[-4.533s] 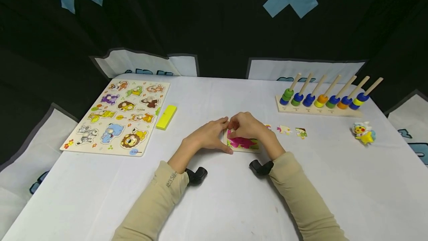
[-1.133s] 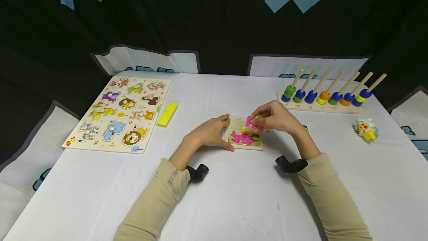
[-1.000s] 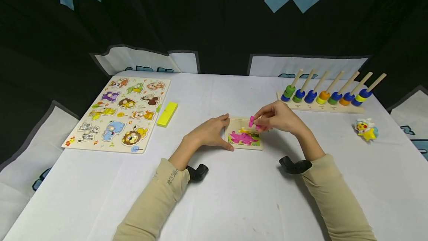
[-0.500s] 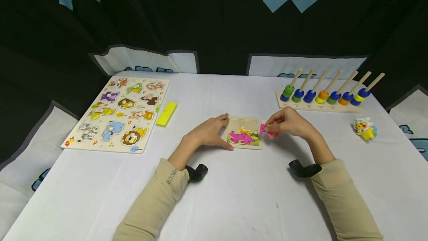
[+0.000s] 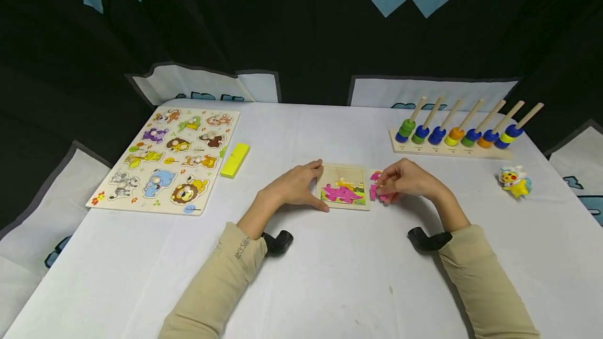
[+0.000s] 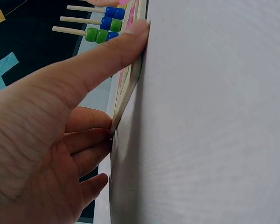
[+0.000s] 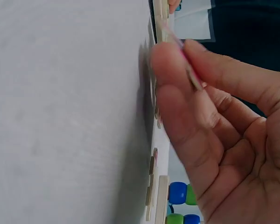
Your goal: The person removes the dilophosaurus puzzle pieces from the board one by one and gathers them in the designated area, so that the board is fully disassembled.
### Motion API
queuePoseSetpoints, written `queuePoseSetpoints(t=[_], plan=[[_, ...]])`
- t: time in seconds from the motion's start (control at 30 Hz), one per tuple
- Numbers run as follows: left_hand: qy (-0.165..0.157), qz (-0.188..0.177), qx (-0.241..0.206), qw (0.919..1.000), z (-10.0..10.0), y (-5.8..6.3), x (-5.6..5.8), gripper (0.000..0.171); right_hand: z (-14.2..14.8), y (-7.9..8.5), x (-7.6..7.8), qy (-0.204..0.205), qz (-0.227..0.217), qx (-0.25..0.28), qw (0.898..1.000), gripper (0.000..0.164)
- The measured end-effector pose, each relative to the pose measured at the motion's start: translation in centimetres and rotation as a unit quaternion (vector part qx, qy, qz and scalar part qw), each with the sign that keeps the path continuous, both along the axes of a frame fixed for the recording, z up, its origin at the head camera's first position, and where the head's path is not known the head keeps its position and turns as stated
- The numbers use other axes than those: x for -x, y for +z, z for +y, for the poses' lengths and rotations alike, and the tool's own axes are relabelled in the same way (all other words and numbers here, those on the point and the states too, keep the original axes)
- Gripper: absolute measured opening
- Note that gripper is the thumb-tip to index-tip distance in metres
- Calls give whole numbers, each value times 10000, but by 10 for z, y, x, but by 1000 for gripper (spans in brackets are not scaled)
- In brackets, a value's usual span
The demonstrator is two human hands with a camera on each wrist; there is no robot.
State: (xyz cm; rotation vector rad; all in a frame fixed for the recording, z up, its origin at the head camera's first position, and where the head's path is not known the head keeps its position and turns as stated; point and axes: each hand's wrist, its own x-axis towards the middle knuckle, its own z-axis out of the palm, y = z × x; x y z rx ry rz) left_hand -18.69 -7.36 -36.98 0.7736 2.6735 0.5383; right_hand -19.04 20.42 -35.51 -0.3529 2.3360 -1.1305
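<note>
A small wooden puzzle tray lies on the table, with pink and yellow picture pieces in its near half and bare wood showing in its far half. My left hand rests along its left side, thumb at the near corner and fingers at the left edge. Just right of the tray, my right hand pinches a thin pink puzzle piece between thumb and fingers, held above the table. Beside those fingers is another pink-patterned puzzle piece; the hand partly covers this area.
A large animal puzzle board lies at the left, with a yellow block beside it. At the back right stands a peg counting rack with coloured beads. A small yellow figurine is at the far right.
My right hand has moved from over the tray to its right side, carrying the pink piece and turning it. The tray's far half is now uncovered. My left hand stays in place.
</note>
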Motion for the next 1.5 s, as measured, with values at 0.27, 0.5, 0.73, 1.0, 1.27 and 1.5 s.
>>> queuePoseSetpoints(t=[0.27,0.5,0.73,1.0,1.27,1.5], plan=[[13,-18,-35,10000,-1,2,-1,97,-2,-3,-1,-77,78,-147,9998,23],[13,4,-12,10000,0,1,-1,97,-3,-5,0,-146,120,-353,9992,22],[12,7,-57,10000,0,1,-1,97,-4,-4,-1,-345,151,-627,9973,24],[26,-6,-52,10000,0,1,-1,97,-6,-1,-1,-506,276,-1154,9916,26],[39,29,-38,10000,-1,1,-1,97,-9,1,-2,-608,315,-1536,9858,28],[26,15,-47,10000,0,1,-1,97,-8,1,-3,-610,447,-1677,9829,28]])
